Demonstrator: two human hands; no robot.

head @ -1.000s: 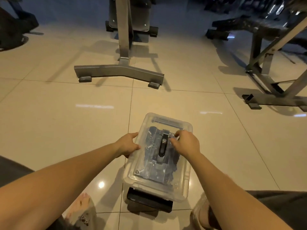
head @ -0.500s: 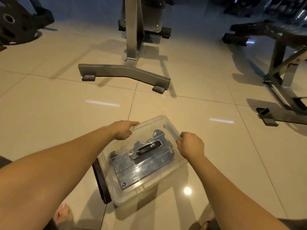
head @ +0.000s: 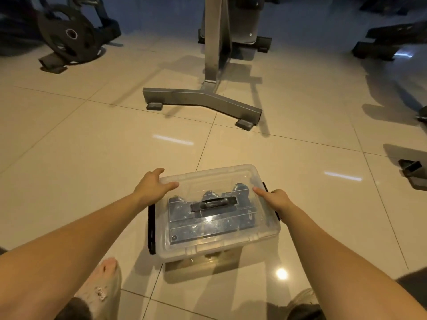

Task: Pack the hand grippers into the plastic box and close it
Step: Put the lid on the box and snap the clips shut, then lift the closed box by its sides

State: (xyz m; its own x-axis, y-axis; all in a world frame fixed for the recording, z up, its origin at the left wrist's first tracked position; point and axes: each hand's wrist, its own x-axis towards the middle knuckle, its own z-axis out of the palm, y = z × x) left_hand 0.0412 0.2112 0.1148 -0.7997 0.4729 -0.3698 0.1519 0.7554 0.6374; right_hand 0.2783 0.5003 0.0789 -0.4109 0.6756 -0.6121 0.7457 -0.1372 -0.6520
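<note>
Since the hand grippers (head: 209, 219) lie inside the plastic box (head: 219, 249) on the floor (head: 92, 158) near the metal stand (head: 201, 100), the left hand (head: 153, 184) presses flat on its lid (head: 208, 179) while the right hand (head: 277, 199) clasps its side, likely to latch it.

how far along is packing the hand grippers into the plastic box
Done: the hand grippers lie inside the plastic box, and the clear lid sits on top. In hand: the left hand rests on the lid's far corner, the right hand at the right black latch. Left: confirming both latches are snapped; the left black latch cannot be judged.
</note>
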